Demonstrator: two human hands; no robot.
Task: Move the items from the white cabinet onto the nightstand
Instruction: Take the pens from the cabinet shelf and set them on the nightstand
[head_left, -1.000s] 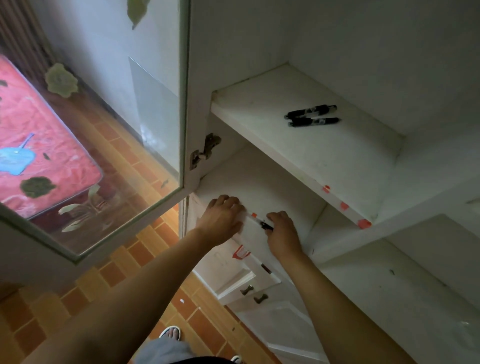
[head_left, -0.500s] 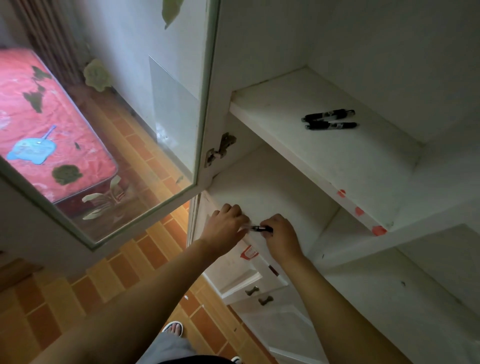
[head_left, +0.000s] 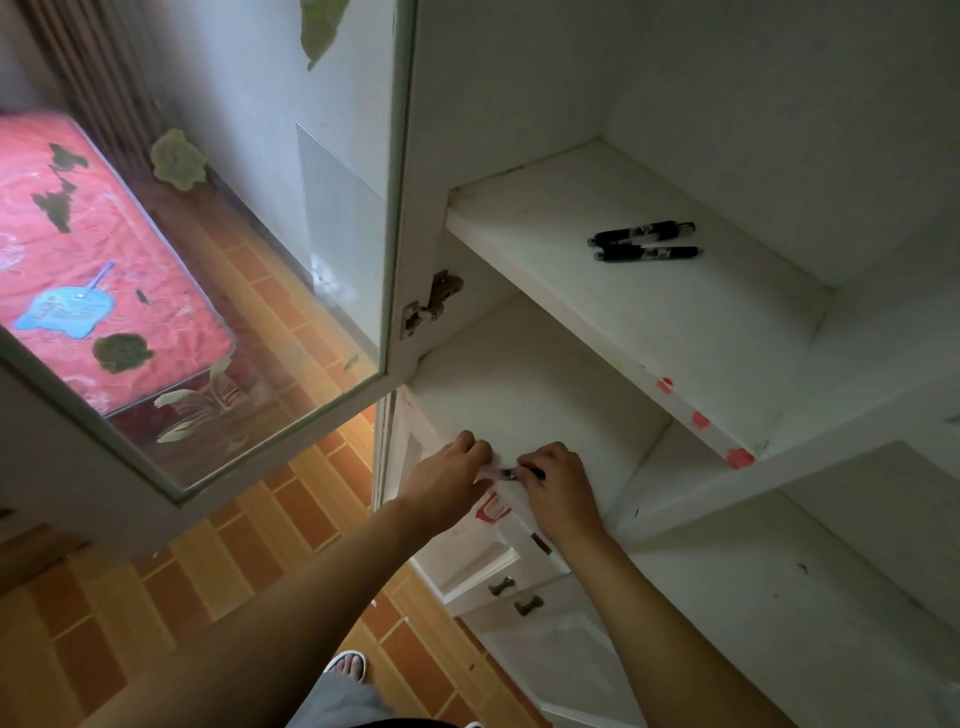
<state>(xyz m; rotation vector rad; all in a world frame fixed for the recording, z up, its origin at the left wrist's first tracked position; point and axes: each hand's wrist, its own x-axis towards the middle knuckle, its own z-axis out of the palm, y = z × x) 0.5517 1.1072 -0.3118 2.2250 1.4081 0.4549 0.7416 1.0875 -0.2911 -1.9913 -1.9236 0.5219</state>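
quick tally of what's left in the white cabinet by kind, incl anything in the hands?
Black pens lying on the upper shelf: 2, one and another side by side
Pen-like item held between left hand and right hand at the lower shelf: 1, mostly hidden
Total: 3

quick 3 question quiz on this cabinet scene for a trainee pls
1. True or false: two black pens lie side by side on the upper shelf.
2. What are the left hand and right hand holding between them? A) a small pen B) a cup C) a book
3. Is the glass door open or closed?

Key: 1 true; 2 A; 3 open
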